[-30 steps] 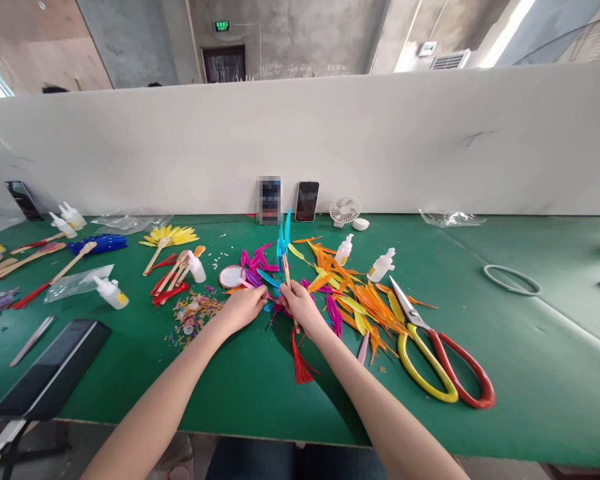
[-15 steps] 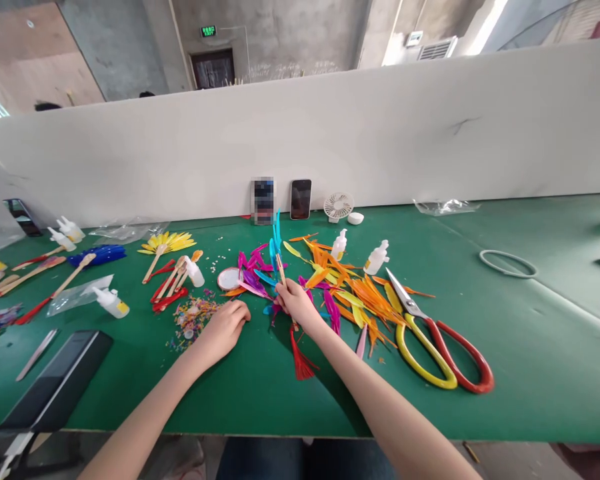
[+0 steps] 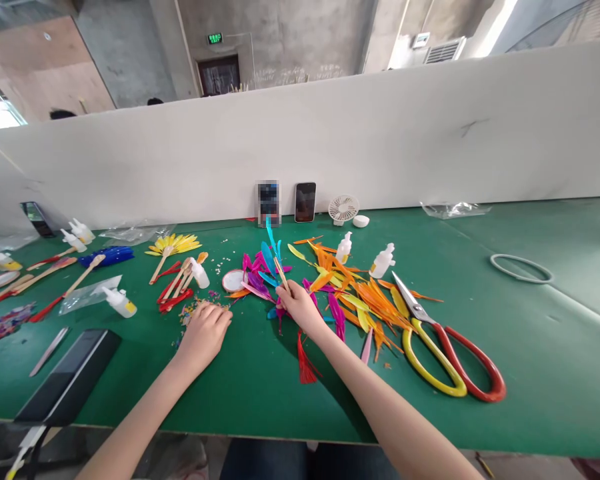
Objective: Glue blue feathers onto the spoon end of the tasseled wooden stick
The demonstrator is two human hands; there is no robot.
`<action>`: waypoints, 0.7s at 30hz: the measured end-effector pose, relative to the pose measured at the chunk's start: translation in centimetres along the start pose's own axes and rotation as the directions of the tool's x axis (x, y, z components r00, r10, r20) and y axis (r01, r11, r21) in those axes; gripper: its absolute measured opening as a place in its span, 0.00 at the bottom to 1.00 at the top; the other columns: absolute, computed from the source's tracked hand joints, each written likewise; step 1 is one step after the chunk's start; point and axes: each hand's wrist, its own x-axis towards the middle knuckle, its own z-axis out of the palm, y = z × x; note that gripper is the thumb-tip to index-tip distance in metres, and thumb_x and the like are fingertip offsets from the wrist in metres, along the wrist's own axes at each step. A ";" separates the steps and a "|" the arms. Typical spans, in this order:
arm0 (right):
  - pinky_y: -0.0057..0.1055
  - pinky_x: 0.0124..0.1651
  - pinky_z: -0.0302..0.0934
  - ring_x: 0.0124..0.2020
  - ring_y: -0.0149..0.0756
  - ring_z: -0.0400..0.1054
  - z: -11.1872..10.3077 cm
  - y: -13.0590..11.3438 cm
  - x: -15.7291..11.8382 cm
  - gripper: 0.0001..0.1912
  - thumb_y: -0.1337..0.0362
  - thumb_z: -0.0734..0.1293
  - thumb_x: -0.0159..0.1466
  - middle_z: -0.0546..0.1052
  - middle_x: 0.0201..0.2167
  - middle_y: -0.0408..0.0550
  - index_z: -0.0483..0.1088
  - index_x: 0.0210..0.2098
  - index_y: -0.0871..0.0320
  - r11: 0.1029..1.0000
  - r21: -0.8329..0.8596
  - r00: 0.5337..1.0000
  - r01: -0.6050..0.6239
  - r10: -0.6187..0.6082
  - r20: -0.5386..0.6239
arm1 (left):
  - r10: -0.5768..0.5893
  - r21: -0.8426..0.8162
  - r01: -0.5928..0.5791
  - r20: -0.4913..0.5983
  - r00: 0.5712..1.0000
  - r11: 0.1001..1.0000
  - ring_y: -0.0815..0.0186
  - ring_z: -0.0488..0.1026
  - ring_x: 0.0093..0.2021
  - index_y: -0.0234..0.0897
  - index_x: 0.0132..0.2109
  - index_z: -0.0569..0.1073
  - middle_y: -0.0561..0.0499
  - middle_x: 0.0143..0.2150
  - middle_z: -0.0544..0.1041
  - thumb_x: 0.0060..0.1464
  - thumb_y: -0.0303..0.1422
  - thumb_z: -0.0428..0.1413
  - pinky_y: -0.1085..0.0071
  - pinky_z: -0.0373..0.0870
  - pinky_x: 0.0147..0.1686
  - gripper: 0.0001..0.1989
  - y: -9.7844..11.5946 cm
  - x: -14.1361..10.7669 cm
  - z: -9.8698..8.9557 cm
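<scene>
My right hand grips a slim wooden stick held tilted above the table. Blue feathers fan out from its upper end, and a red tassel hangs below the hand. My left hand lies palm down over a pile of small multicoloured bits, covering most of it. Its fingers look loosely extended; what is under the fingertips is hidden. Between the hands lie loose magenta and purple feathers and a round white lid. Orange and yellow feathers spread to the right.
Large scissors with red and yellow handles lie at right. Glue bottles stand behind the feathers; another bottle lies left. A finished-looking yellow feather fan, a dark power bank-like box, phones and a small fan surround the workspace.
My left hand has moved left and onto the pile of coloured bits. My right hand keeps the stick, whose blue feathers now lean more to the left. The view has shifted slightly.
</scene>
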 end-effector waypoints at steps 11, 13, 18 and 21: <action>0.26 0.21 0.49 0.15 0.27 0.54 -0.2 -1.2 -0.5 0.14 0.52 0.60 0.52 0.60 0.13 0.36 0.59 0.22 0.56 0.994 0.037 0.994 0.106 -0.107 0.017 | -0.395 -0.862 0.361 0.211 0.894 0.356 0.71 0.64 0.21 0.37 0.33 0.66 0.57 0.21 0.65 0.49 0.39 0.50 0.74 0.61 0.23 0.10 3.4 7.3 0.2; 0.25 0.20 0.47 0.15 0.26 0.51 -0.1 -1.1 -0.5 0.14 0.52 0.60 0.52 0.59 0.12 0.35 0.59 0.22 0.57 0.992 0.054 0.992 0.116 -0.119 0.043 | -0.409 -0.928 0.362 0.298 0.863 0.089 0.73 0.61 0.18 0.36 0.30 0.65 0.59 0.18 0.62 0.44 0.42 0.54 0.76 0.59 0.21 0.13 4.1 8.8 0.9; 0.25 0.19 0.45 0.15 0.25 0.49 0.0 -0.4 -0.1 0.16 0.51 0.61 0.52 0.57 0.13 0.35 0.60 0.21 0.57 0.987 -0.003 0.987 0.163 -0.163 0.001 | -0.482 -0.945 0.270 0.326 0.813 -0.184 0.77 0.61 0.18 0.34 0.24 0.65 0.59 0.17 0.64 0.35 0.41 0.60 0.78 0.58 0.21 0.16 4.7 10.1 1.8; 0.26 0.19 0.45 0.15 0.26 0.50 -0.1 -0.4 0.0 0.19 0.47 0.58 0.53 0.56 0.12 0.35 0.62 0.24 0.58 0.991 0.016 0.990 0.135 -0.134 -0.041 | -0.557 -0.930 0.223 0.354 0.751 -0.291 0.76 0.64 0.19 0.33 0.24 0.66 0.58 0.18 0.67 0.34 0.42 0.61 0.78 0.61 0.23 0.17 3.8 9.7 2.0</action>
